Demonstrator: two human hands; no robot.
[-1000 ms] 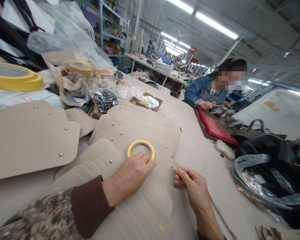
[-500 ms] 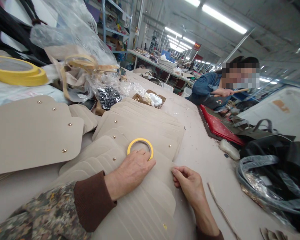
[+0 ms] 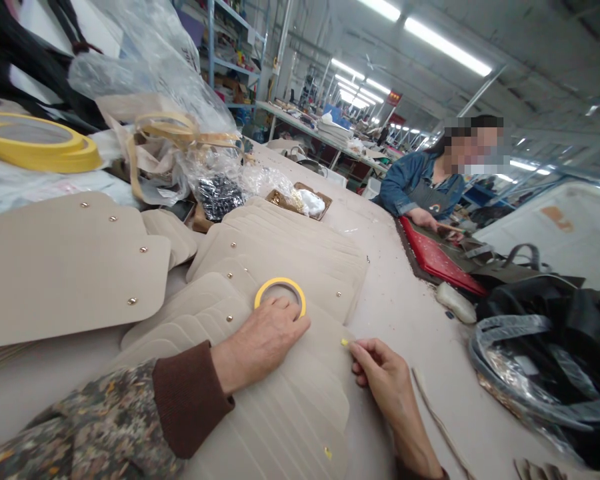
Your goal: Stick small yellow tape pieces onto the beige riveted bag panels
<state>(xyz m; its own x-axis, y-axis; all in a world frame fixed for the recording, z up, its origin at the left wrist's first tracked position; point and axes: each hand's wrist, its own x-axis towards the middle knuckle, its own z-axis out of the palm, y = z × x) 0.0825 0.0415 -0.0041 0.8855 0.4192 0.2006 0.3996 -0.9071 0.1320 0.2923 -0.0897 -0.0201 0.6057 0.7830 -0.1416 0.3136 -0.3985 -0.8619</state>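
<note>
A roll of yellow tape (image 3: 263, 291) lies on the fanned-out beige panels (image 3: 215, 297). My left hand (image 3: 267, 337) rests palm down over its near edge, fingers curled onto the ring. At the right edge of the upper panel, my right hand (image 3: 380, 367) pinches a small piece of yellow tape (image 3: 345, 342) between thumb and forefinger. Another yellow bit (image 3: 328, 453) sits on a panel nearer me. Small metal studs (image 3: 229, 319) show on several panels. The left fingertips are partly hidden.
More yellow tape rolls (image 3: 45, 150) lie at the far left, above a large beige panel (image 3: 70, 273). An open box of small parts (image 3: 300, 200) stands behind the stack. Opposite, a co-worker (image 3: 420, 180) works beside a red pad (image 3: 440, 260). Black bags (image 3: 540, 353) occupy the right.
A yellow bit of tape now shows at my right fingertips, and that hand has shifted slightly. My left hand stays on the roll. The co-worker's raised arm and stick have come down.
</note>
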